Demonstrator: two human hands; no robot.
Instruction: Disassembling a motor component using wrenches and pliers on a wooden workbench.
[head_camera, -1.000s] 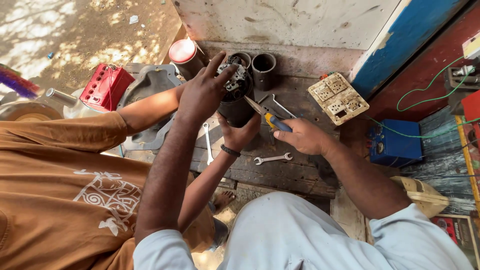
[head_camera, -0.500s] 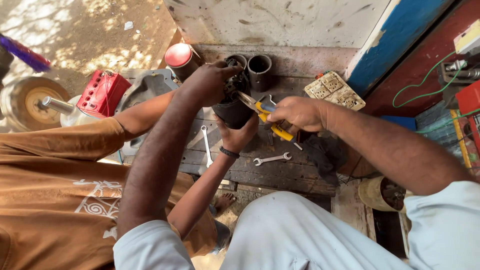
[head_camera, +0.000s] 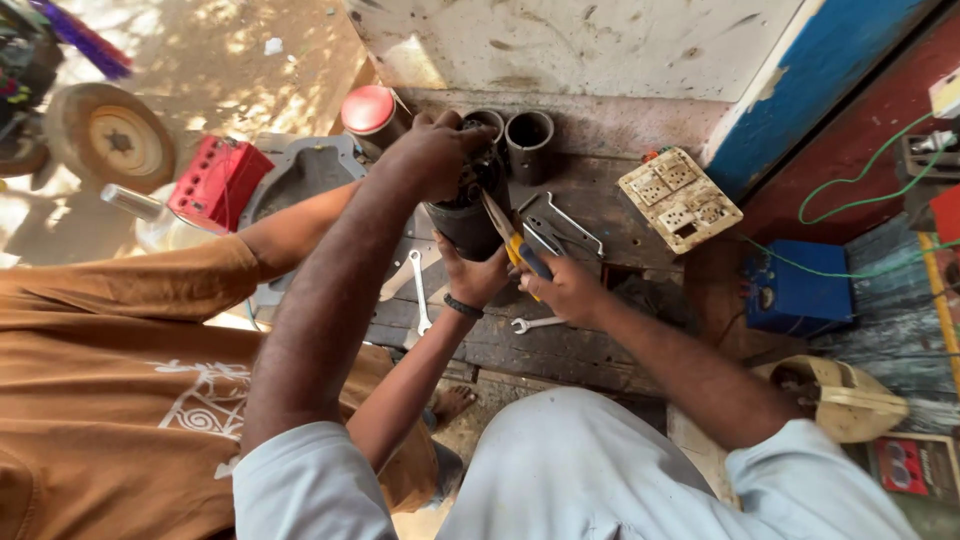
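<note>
Motor housing (head_camera: 468, 215), a dark cylinder, stands upright on the plank bench (head_camera: 560, 350), long axis pointing up at me. My left hand (head_camera: 432, 152) sits right on top of it, fingers curled down over the upper end. My right hand (head_camera: 568, 288) is just beside it to the right, fingers wrapped tight around the pliers (head_camera: 512, 243), whose nose angles up-left onto the housing's rim. Left hand is the nearer one. A co-worker's hand (head_camera: 475, 275) cups the housing from below. Spanners (head_camera: 420, 295) lie on the bench nearby.
</note>
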